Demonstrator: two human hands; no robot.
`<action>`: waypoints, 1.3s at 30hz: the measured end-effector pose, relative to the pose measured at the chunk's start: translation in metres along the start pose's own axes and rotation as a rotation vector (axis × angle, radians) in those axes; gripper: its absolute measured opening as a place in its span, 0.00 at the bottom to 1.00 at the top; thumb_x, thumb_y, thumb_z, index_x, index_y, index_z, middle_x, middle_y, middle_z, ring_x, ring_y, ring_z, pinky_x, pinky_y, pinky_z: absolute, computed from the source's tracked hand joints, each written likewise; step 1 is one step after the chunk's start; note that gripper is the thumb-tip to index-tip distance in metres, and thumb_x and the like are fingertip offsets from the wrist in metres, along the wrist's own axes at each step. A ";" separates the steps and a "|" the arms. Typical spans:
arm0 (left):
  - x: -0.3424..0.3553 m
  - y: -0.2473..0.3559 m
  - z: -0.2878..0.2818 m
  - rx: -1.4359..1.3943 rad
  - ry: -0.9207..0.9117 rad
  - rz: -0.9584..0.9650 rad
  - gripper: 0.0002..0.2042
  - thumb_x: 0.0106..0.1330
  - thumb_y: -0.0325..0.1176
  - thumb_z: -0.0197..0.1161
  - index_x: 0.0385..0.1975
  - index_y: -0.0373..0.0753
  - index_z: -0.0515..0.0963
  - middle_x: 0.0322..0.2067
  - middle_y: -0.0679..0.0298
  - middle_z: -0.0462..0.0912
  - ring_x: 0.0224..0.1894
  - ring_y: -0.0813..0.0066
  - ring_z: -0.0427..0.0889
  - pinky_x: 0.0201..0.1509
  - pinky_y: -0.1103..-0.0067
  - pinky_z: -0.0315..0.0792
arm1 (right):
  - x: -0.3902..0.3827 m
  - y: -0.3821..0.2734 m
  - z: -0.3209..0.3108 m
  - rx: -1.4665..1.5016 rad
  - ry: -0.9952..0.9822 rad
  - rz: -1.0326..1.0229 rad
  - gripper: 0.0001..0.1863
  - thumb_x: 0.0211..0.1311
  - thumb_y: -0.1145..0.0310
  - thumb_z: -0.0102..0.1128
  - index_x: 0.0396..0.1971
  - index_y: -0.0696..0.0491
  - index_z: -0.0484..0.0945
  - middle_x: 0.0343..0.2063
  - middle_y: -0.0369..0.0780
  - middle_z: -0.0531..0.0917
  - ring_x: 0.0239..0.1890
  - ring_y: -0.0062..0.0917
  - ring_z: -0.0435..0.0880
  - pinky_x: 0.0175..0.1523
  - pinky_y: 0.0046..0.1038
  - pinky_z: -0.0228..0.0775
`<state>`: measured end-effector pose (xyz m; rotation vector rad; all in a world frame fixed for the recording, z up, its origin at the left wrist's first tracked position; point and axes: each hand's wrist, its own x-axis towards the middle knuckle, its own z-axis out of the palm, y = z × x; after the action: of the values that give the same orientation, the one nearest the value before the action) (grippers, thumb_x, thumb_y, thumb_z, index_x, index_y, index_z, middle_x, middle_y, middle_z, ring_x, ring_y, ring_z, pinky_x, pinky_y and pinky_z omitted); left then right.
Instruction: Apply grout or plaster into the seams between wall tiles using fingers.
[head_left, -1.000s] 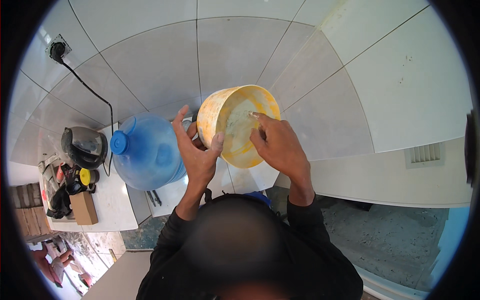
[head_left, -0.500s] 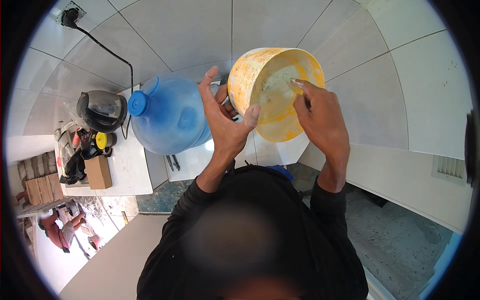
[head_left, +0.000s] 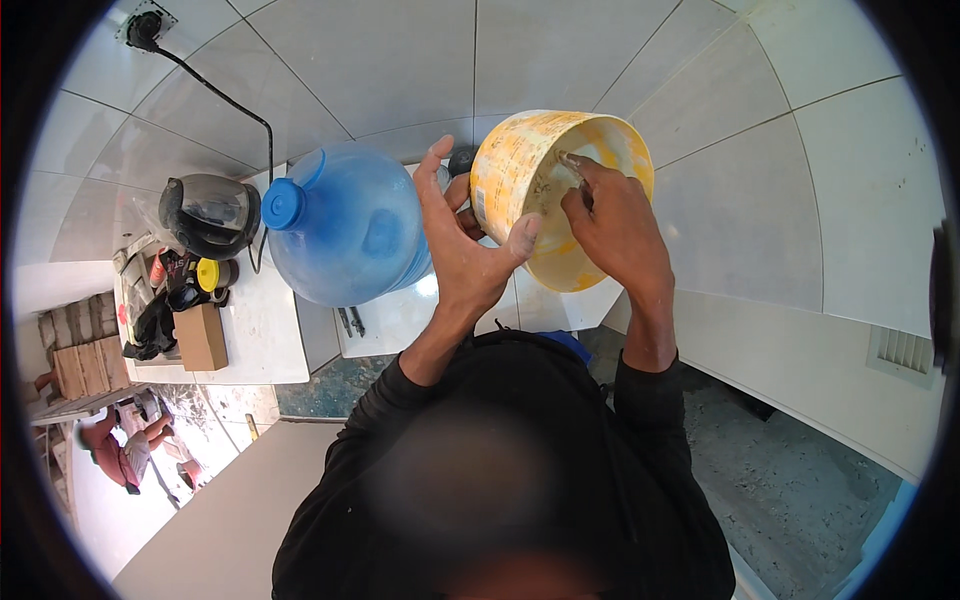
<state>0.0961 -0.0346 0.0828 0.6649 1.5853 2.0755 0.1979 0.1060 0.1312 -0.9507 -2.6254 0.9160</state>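
Note:
A tilted round bucket (head_left: 500,165), yellow and white with smeared paint, has its mouth turned toward me. My left hand (head_left: 465,250) props it at its left side, thumb by the rim, index finger raised off it, the other fingers partly hidden behind the wall. My right hand (head_left: 620,220) reaches into the mouth. Its index finger stretches to the inner wall, where dark specks of residue show; thumb and index are apart, and the remaining fingers are curled and partly hidden. No tool is visible in it. Whitish dust coats my fingertips.
Left of the bucket lies a large blue water bottle (head_left: 350,225). Farther left are an electric kettle (head_left: 208,215), a yellow-lidded jar (head_left: 212,274) and a cardboard box (head_left: 201,337) on a white surface. A black cord (head_left: 225,97) runs up the tiled wall. Another person (head_left: 120,455) is at lower left.
My right index finger has moved left and slightly up along the bucket's inside. The bucket has turned slightly, showing more of its outer left side. My left hand keeps its hold.

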 end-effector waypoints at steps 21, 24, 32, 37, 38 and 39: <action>0.002 -0.004 0.006 0.046 0.022 -0.029 0.49 0.58 0.37 0.79 0.73 0.36 0.50 0.45 0.48 0.82 0.46 0.63 0.87 0.48 0.73 0.83 | 0.002 0.003 0.003 0.055 -0.034 0.068 0.15 0.63 0.68 0.61 0.42 0.64 0.84 0.29 0.54 0.87 0.35 0.51 0.87 0.44 0.46 0.78; 0.006 -0.003 0.007 0.042 0.028 -0.019 0.47 0.59 0.35 0.78 0.73 0.36 0.50 0.45 0.48 0.82 0.45 0.63 0.87 0.48 0.73 0.83 | 0.005 0.011 0.000 0.123 -0.015 0.014 0.15 0.63 0.69 0.61 0.45 0.63 0.84 0.25 0.49 0.85 0.29 0.41 0.87 0.39 0.39 0.77; 0.012 -0.022 -0.003 0.051 0.091 -0.053 0.44 0.62 0.33 0.75 0.73 0.37 0.53 0.45 0.50 0.85 0.46 0.67 0.85 0.49 0.74 0.80 | 0.002 0.024 -0.055 0.454 0.039 0.011 0.20 0.69 0.77 0.58 0.59 0.62 0.78 0.20 0.32 0.74 0.25 0.13 0.74 0.35 0.21 0.69; 0.011 -0.031 -0.011 0.017 0.068 -0.102 0.40 0.65 0.36 0.71 0.73 0.39 0.55 0.46 0.49 0.85 0.49 0.68 0.85 0.50 0.74 0.80 | 0.028 0.015 -0.109 -0.123 0.432 0.027 0.35 0.64 0.73 0.60 0.71 0.62 0.62 0.20 0.42 0.79 0.22 0.32 0.81 0.33 0.34 0.74; 0.012 -0.033 -0.010 0.030 0.062 -0.118 0.37 0.67 0.38 0.69 0.73 0.37 0.57 0.49 0.46 0.85 0.52 0.66 0.85 0.52 0.74 0.80 | 0.039 0.021 -0.117 -0.142 0.450 0.034 0.35 0.64 0.73 0.60 0.71 0.62 0.62 0.20 0.42 0.79 0.22 0.32 0.81 0.33 0.34 0.74; 0.013 -0.036 -0.009 0.016 0.052 -0.108 0.38 0.67 0.40 0.69 0.73 0.37 0.57 0.50 0.47 0.84 0.53 0.66 0.85 0.53 0.74 0.80 | 0.052 0.032 -0.122 -0.328 0.490 0.124 0.37 0.64 0.72 0.60 0.72 0.61 0.59 0.21 0.44 0.82 0.24 0.36 0.84 0.34 0.37 0.77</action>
<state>0.0823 -0.0244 0.0477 0.5222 1.6304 2.0184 0.2209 0.2176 0.2066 -1.2390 -2.3384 0.2221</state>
